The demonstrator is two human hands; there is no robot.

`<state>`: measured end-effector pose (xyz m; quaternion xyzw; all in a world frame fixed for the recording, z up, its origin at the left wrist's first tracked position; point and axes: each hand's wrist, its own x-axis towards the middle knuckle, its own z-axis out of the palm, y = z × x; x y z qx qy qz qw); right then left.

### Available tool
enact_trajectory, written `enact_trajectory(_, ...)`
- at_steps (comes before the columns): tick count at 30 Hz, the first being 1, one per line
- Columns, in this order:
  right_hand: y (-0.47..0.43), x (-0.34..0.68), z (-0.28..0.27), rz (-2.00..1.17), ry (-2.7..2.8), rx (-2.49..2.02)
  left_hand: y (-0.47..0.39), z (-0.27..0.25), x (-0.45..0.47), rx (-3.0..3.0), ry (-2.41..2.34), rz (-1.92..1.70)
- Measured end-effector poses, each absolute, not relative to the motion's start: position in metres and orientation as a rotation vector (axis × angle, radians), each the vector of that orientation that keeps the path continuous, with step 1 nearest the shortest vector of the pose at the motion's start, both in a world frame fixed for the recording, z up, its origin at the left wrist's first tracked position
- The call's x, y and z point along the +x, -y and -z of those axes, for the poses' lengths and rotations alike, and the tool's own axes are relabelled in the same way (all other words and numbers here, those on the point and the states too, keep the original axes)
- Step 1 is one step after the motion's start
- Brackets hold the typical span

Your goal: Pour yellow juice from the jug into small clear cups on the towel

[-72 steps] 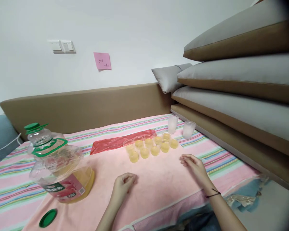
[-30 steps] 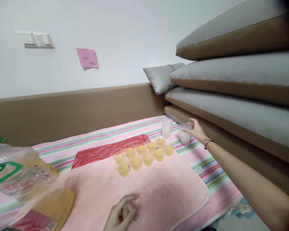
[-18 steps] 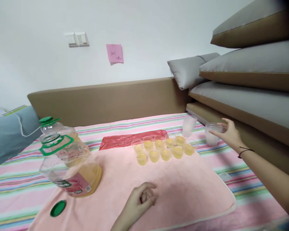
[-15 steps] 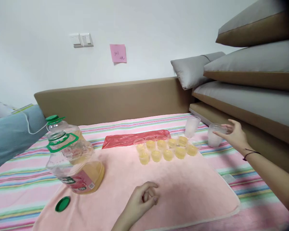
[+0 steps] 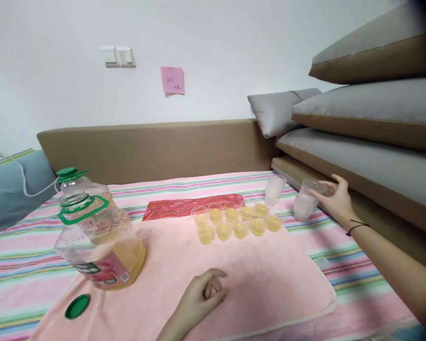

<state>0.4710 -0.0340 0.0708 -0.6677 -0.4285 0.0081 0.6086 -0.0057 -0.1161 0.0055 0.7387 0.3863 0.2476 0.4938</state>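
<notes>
My right hand has thumb and fingers around the rim of a stack of clear plastic cups, which leans to one side on the striped sheet. Another stack of plastic cups stands just left of it. My left hand is over the pink towel, fingers loosely curled and thumb apart, with nothing in it. Beyond it, two rows of plastic cups hold yellow juice. On the left stands an uncapped juice jug with a green handle.
Behind the uncapped jug is a capped juice jug. A green cap lies on the towel's left side. A red plastic bag lies behind the cups. Stacked cushions rise at right, and a brown headboard borders the back.
My right hand has closed on the rim of the cup stack, which now leans more. My left hand keeps its curled pose. The whole view has shifted slightly.
</notes>
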Motion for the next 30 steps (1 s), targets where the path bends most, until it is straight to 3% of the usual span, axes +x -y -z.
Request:
enact_trajectory(8, 0.073, 0.410, -0.112, -0.068, 1.138, -1.173, 0.114, -0.005, -0.004, 1.805, -0.908, -0.643)
enact_trajectory(19, 0.130, 0.212, -0.025, -0.613, 1.315, -1.068, 0.115, 0.003, -0.010, 1.951, -1.003, -0.882)
enact_trajectory(30, 0.135, 0.147, 0.004, -0.800, 1.378, -0.980, 0.100, 0.010, -0.012, 1.845, -1.102, -1.065)
